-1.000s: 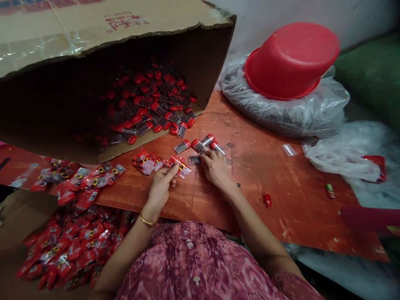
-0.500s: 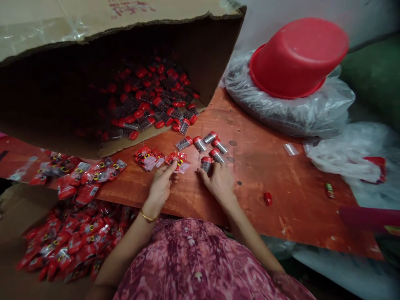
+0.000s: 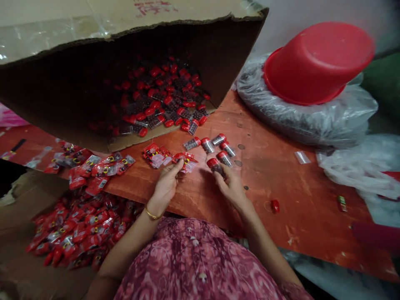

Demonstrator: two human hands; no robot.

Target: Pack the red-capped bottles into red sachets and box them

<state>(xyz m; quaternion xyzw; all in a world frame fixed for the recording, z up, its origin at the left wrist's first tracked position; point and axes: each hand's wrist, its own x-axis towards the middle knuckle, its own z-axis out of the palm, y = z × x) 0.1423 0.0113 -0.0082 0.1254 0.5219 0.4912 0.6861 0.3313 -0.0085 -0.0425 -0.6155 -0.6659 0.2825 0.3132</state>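
My left hand pinches a red printed packet between thumb and fingers, just above the table. Beside it lie a few more red printed packets. In my right hand is a small clear jar with a red lid and dark pellets inside, tilted with its lid away from me. Several like jars lie loosely grouped just beyond that hand.
A large cardboard box lies open towards me, holding many red-lidded jars. Filled red packets spread at left, above a carton heaped with more. A red bucket rests upside down on a plastic bag.
The view has shifted, so things appear further right. My right hand has drawn its jar into a steeper tilt and slightly away from the group. The left hand keeps its packet.
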